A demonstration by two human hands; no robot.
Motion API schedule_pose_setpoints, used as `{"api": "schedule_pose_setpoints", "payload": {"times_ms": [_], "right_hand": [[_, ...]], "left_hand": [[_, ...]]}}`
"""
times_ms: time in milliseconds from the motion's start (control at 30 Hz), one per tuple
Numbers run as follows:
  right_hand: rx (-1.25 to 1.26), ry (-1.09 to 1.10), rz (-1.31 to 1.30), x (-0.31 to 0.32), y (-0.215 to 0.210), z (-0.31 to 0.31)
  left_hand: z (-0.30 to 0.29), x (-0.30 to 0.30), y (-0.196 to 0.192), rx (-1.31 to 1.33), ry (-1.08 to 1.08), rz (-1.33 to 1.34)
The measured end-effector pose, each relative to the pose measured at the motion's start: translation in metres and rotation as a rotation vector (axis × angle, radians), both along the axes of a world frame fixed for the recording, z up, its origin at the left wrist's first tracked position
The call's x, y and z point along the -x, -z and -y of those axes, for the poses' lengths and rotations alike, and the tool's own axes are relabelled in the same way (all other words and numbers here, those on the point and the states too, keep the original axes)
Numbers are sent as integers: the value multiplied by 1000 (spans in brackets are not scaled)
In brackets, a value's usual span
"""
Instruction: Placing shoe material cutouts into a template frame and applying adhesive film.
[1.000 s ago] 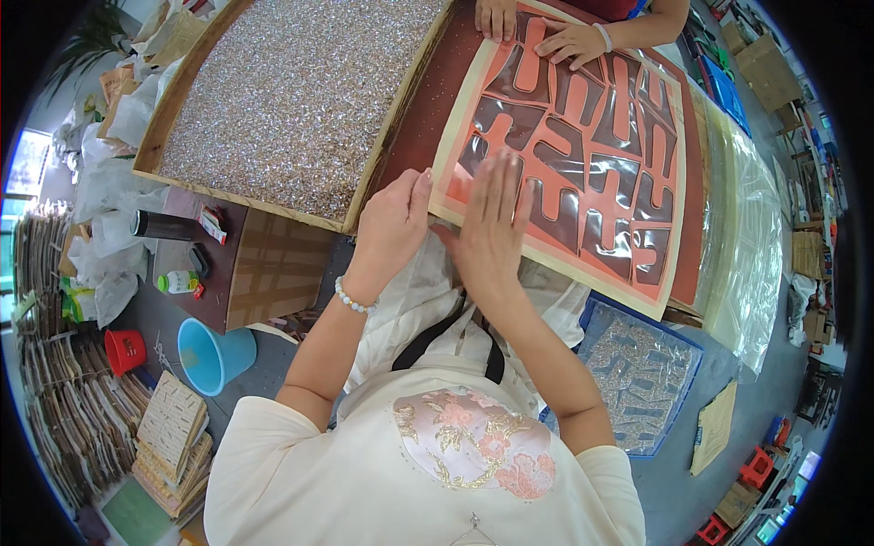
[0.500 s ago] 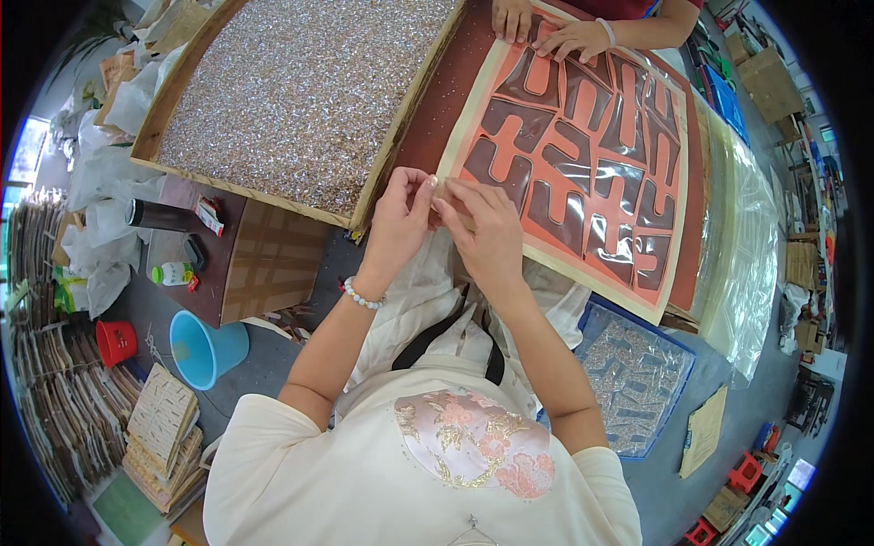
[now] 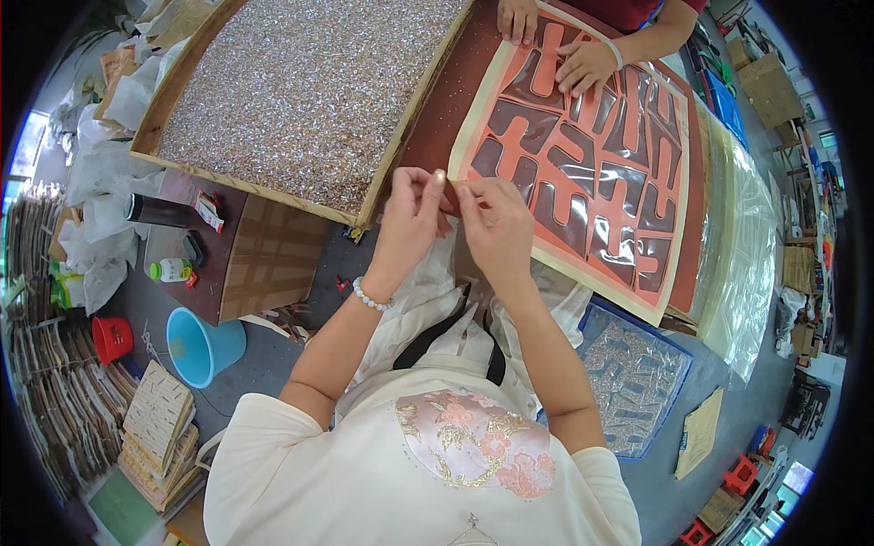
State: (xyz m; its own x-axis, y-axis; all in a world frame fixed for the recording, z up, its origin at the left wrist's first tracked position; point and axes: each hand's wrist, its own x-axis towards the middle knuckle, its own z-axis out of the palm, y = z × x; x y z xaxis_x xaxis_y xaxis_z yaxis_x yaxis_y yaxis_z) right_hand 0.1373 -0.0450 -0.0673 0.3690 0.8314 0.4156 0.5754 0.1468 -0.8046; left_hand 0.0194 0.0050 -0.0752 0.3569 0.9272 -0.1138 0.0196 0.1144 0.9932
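My left hand (image 3: 411, 218) is raised near the lower right corner of a shallow wooden tray (image 3: 373, 196) full of glittering flakes. Its thumb and index finger are pinched; whatever lies between them is too small to make out. A small gap to the right, my right hand (image 3: 496, 223) has its thumb and fingertips pressed together at the near-left corner of a patterned sheet (image 3: 566, 253). The sheet is orange with a cream border and dark, glossy cut-out shapes. Whether the right fingertips grip that corner or something small is hidden.
Across the table, a co-worker's two hands (image 3: 587, 65) rest on the sheet's far end. Clear plastic film (image 3: 742, 246) lies to the right. Below are a blue-rimmed tray (image 3: 637, 373), a blue bucket (image 3: 205, 346) and a red bucket (image 3: 113, 339). A dark bottle (image 3: 159, 211) lies at left.
My hands, whose fingertips met before, have parted slightly, the right one shifting right. The co-worker's hand with the wristband has slid nearer along the sheet.
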Motion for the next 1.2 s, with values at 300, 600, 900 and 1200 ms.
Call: {"api": "schedule_pose_setpoints", "payload": {"times_ms": [300, 600, 900, 1200], "right_hand": [[263, -100, -941, -18, -17, -1], [266, -10, -945, -19, -20, 1], [220, -81, -910, -18, -13, -2], [238, -125, -799, -19, -7, 0]], "left_hand": [[7, -21, -3, -33, 121, -24], [11, -24, 2, -307, 82, -240], [18, -14, -11, -354, 1, -195], [20, -9, -12, -322, 35, -151]]}}
